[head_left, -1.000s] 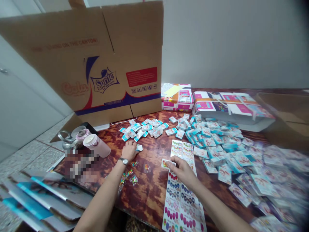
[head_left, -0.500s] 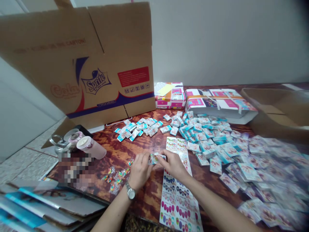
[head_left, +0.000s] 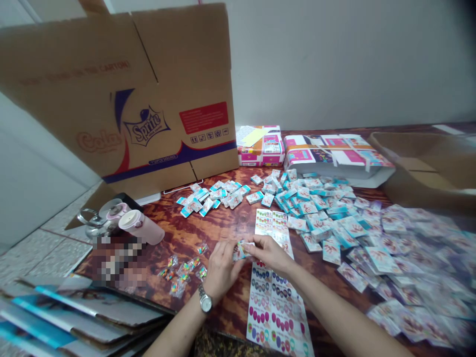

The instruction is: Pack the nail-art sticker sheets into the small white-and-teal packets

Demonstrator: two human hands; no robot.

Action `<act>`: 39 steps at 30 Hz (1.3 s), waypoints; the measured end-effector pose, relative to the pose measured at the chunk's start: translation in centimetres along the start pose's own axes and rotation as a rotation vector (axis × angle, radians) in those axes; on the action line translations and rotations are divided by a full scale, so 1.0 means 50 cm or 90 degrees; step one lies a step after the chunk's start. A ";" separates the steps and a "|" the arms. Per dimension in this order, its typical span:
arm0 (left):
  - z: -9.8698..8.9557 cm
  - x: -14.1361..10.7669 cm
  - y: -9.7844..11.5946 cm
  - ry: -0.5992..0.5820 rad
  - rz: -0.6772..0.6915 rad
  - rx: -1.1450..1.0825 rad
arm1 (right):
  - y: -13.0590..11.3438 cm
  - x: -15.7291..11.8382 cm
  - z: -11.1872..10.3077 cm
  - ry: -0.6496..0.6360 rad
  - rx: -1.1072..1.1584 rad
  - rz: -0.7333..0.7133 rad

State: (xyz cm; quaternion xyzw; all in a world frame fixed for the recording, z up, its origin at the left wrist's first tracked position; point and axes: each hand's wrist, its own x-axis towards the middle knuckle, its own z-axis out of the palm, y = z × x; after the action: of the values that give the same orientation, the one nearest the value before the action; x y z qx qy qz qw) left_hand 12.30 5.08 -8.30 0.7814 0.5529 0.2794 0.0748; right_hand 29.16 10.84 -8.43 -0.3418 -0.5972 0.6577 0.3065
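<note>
Both hands meet above the middle of the wooden table. My left hand (head_left: 221, 267), with a metal wristwatch (head_left: 205, 301) on its wrist, and my right hand (head_left: 267, 253) pinch a small white-and-teal packet (head_left: 242, 250) between their fingertips. Under my right hand lie printed sheets of coloured dot stickers (head_left: 277, 310). Near my left hand are small clear bags of colourful pieces (head_left: 180, 277). Several white-and-teal packets (head_left: 226, 194) lie loose beyond my hands, and a large spread of them (head_left: 372, 248) covers the right side.
A printed cardboard carton (head_left: 130, 99) stands at the back left. A pink lidded bottle (head_left: 141, 227) and a glass kettle (head_left: 91, 223) sit at the left edge. Wrapped pink bundles (head_left: 334, 153) lie at the back, a cardboard box (head_left: 424, 168) at right, flattened cartons (head_left: 74, 307) at lower left.
My left hand has moved right from the loose packets and joined my right hand. Both hands now hold one small packet together, and the view has shifted slightly.
</note>
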 end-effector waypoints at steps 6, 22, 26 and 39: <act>0.007 -0.006 -0.003 -0.013 0.008 0.081 | -0.004 -0.011 -0.005 -0.046 0.013 -0.003; 0.020 -0.020 0.016 0.010 0.032 0.078 | 0.029 -0.014 0.034 0.241 -0.210 -0.079; 0.023 -0.019 0.017 0.030 0.021 0.111 | 0.028 -0.012 0.047 0.271 -0.130 -0.057; 0.032 -0.026 0.013 0.087 0.047 0.165 | 0.013 -0.018 0.080 0.265 0.022 0.005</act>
State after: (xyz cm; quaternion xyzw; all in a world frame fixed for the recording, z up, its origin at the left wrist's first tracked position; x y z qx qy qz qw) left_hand 13.37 3.95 -9.81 0.7836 0.5588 0.2610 -0.0750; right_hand 26.44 7.74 -8.81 -0.4676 -0.5085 0.5837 0.4267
